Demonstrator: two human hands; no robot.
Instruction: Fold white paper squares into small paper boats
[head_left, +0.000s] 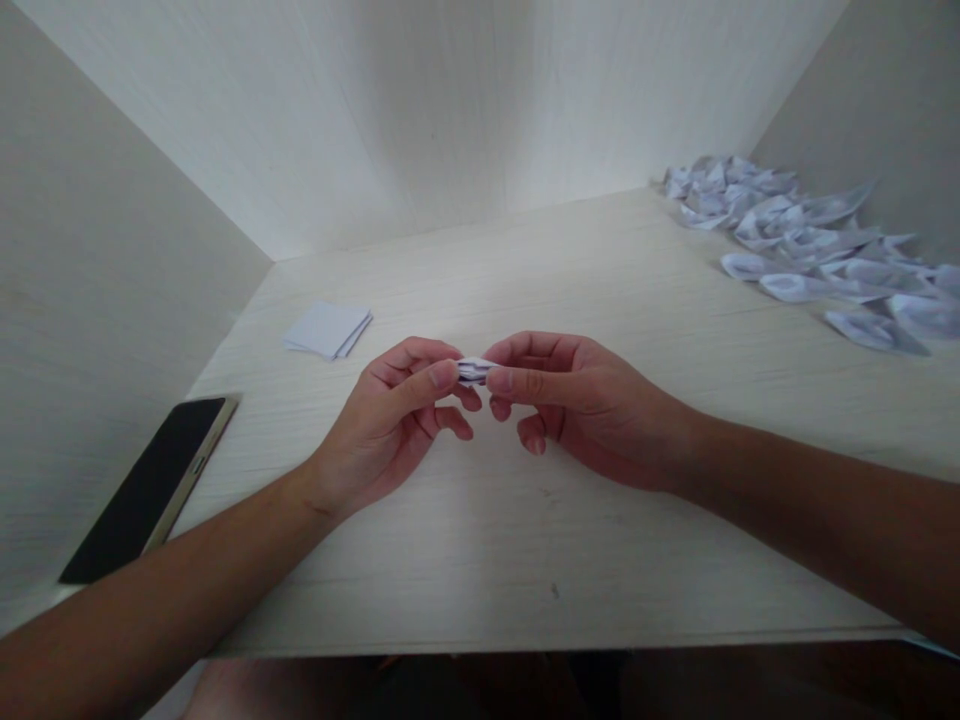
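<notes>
A small piece of folded white paper (pixel 474 371) is held above the middle of the table, its layered edges facing me. My left hand (pixel 405 410) pinches its left end between thumb and index finger. At the right end, my right hand (pixel 574 400) grips it the same way. The other fingers of both hands curl loosely below. Parts of the paper are hidden behind the thumbs. Left of my left hand lies a short stack of square white paper sheets (pixel 326 328).
Many folded white paper shapes (pixel 795 235) lie heaped along the right wall. A dark phone (pixel 150 490) with a gold edge rests at the left, close to my left forearm. Pale walls (pixel 450 110) enclose the table (pixel 480 570) at the back and both sides.
</notes>
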